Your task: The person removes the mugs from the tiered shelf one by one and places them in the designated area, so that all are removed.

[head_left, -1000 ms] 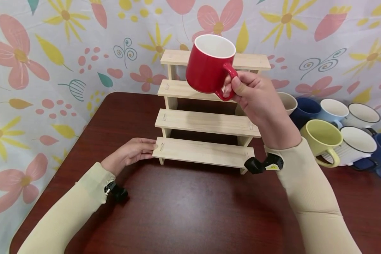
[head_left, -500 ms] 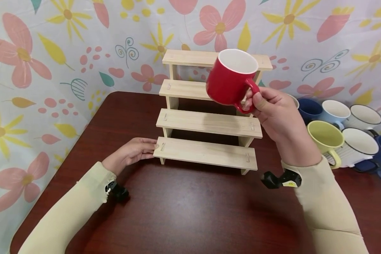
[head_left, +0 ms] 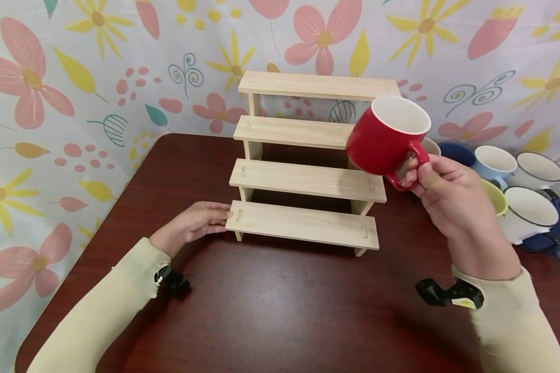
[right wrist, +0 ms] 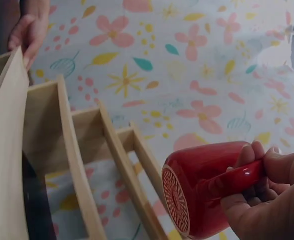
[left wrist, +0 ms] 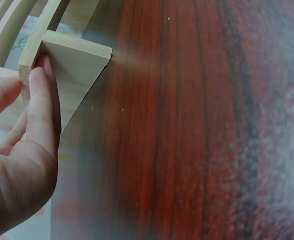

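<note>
My right hand [head_left: 457, 194] grips the handle of a red mug [head_left: 378, 142] with a white inside, held in the air before the right end of the wooden tiered rack [head_left: 303, 223]. The mug leans, its mouth up. In the right wrist view the red mug [right wrist: 206, 180] shows its patterned base, with the fingers wrapped through the handle. At the rack's lowest tier, my left hand [head_left: 193, 223] pinches the left end of the board. The left wrist view shows the thumb on one side of that board and the fingers [left wrist: 39, 105] beneath it.
Several mugs stand together at the right of the dark wooden table [head_left: 261, 311], among them a white mug with a dark rim [head_left: 529, 210], a light blue mug [head_left: 494, 160] and a yellow-green mug [head_left: 494, 194] partly behind my right hand. A flowered cloth [head_left: 135, 62] hangs behind the rack.
My right hand has carried the red mug rightward and down, from in front of the upper tiers to the rack's right end. My left hand has stayed on the lowest board.
</note>
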